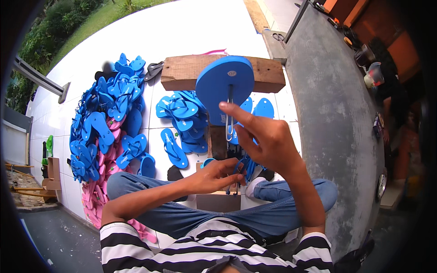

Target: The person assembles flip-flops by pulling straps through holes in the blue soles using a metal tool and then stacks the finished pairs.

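A blue flip-flop sole (224,86) stands upright on a wooden post (217,141), underside toward me. A thin metal loop tool (229,119) hangs down from the hole in the sole. My right hand (264,141) is raised just in front of the sole, fingers apart, forefinger pointing left next to the tool. My left hand (214,176) is lower, over my lap, pinching a blue strap (239,166) near the post's base. I sit cross-legged in jeans.
A wooden beam (182,73) lies across behind the sole. Finished blue flip-flops (186,120) lie beside the post, and a big heap of blue and pink ones (104,132) is at left on white tiles. A grey concrete wall (332,113) runs along the right, another person (387,91) beyond it.
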Available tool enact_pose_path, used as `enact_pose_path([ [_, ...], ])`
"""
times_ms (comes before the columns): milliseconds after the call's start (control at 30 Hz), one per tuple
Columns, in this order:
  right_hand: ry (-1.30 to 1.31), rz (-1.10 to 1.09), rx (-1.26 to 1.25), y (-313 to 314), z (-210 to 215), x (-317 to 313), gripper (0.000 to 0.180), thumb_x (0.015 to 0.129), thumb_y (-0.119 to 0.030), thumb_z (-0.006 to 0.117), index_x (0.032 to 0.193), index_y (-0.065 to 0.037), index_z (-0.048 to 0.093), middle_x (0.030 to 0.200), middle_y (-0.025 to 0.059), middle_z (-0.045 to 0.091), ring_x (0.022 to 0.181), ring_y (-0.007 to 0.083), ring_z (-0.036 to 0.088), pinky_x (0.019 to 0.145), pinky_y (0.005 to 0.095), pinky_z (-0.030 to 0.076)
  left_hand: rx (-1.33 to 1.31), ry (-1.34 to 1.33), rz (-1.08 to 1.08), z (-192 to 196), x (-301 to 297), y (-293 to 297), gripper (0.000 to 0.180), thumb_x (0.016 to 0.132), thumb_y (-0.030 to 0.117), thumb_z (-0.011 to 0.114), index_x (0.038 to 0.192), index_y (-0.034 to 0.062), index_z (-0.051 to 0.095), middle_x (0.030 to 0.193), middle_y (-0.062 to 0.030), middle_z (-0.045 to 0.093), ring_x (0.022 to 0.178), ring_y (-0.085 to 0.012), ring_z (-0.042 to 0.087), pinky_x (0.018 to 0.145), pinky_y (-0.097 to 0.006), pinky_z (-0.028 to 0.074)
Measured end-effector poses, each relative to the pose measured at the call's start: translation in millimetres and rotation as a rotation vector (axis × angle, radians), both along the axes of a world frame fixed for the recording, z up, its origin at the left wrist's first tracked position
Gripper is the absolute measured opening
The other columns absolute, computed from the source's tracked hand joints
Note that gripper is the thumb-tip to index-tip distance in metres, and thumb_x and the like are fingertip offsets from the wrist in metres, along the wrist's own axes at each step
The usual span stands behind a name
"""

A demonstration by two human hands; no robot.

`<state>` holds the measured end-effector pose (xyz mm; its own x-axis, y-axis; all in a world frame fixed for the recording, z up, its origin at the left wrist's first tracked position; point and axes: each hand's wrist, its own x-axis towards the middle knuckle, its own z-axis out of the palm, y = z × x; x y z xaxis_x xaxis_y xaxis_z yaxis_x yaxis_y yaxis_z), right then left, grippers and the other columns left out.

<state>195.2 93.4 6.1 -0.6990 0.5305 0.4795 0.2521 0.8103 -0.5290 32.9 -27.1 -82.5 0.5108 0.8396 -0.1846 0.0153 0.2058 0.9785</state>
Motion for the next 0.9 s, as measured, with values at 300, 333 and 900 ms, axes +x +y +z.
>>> enact_pose_path([
  [300,0.211,-0.100,0.048,-21.5,-13.0,-7.5,0.052,0.083,0.002,0.064,0.133,-0.009,0.056,0.065,0.0059,0.064,0.044,0.0143,0.053,0.043,0.0297,0.043,0.035,0.012,0.183,10.4,-6.4,15.6,0.027,0.100,0.018,0.054,0.119,-0.0022,0.053,0.101,-0.0117,0.067,0.088,-0.0187,0.068,0.073,-0.031,0.057],
  [333,0.281,-0.057,0.121,-20.6,-15.5,-7.9,0.041,0.083,0.002,0.063,0.123,-0.004,0.059,0.062,0.0061,0.060,0.043,0.0153,0.050,0.043,0.0292,0.041,-0.004,-0.023,0.200,11.2,-7.2,17.6,0.026,0.100,0.014,0.054,0.120,-0.0026,0.053,0.103,-0.0125,0.065,0.094,-0.0205,0.068,0.075,-0.031,0.060],
  [900,0.114,-0.216,-0.975,12.1,-165.0,-29.4,0.046,0.099,-0.013,0.046,0.145,-0.010,0.044,0.074,0.0088,0.061,0.067,0.0167,0.060,0.063,0.0309,0.048,-0.095,-0.118,0.265,16.5,-19.3,13.3,0.033,0.101,0.022,0.057,0.120,-0.0040,0.059,0.096,-0.0125,0.070,0.085,-0.0176,0.071,0.072,-0.030,0.060],
])
